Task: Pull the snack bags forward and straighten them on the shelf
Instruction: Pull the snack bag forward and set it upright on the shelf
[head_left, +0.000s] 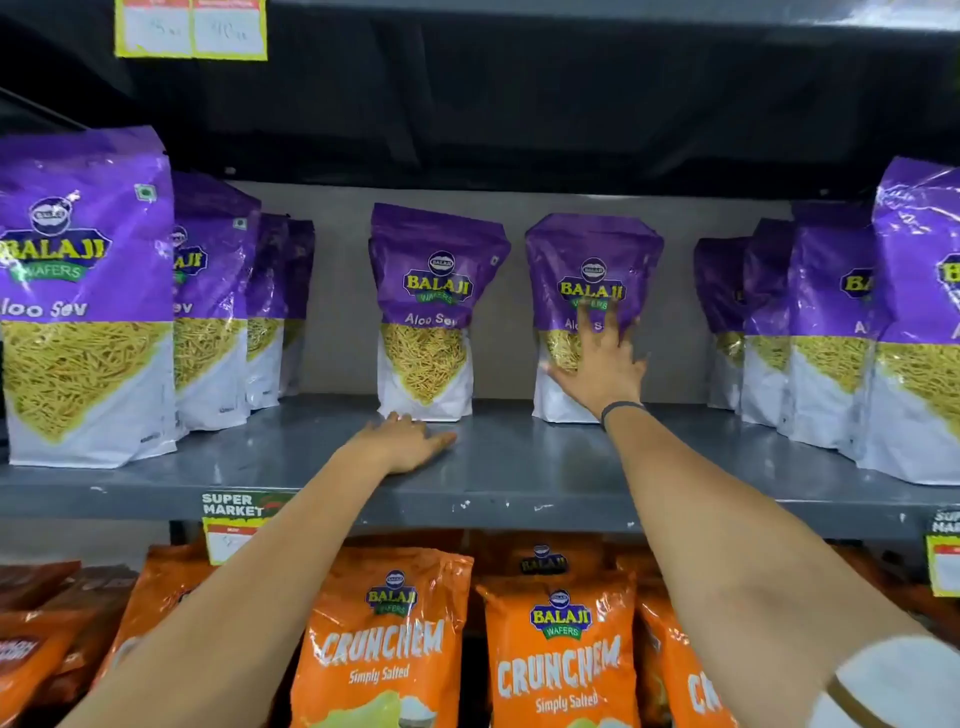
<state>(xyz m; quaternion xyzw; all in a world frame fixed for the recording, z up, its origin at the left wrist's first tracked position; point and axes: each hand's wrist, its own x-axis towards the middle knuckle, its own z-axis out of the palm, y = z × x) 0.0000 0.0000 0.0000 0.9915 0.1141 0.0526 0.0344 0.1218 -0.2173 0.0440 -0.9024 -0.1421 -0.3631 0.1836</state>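
Note:
Two purple-and-white Aloo Sev bags stand upright far back on the grey shelf. The left one is just beyond my left hand, which rests flat on the shelf with fingers apart, holding nothing. My right hand lies spread against the front of the right bag, fingers apart, not closed around it. Rows of the same bags stand further forward at the left and at the right of the shelf.
Orange Crunchem bags fill the shelf below. Price labels hang on the shelf's front edge, and another on the dark shelf above. A grey back panel closes the rear.

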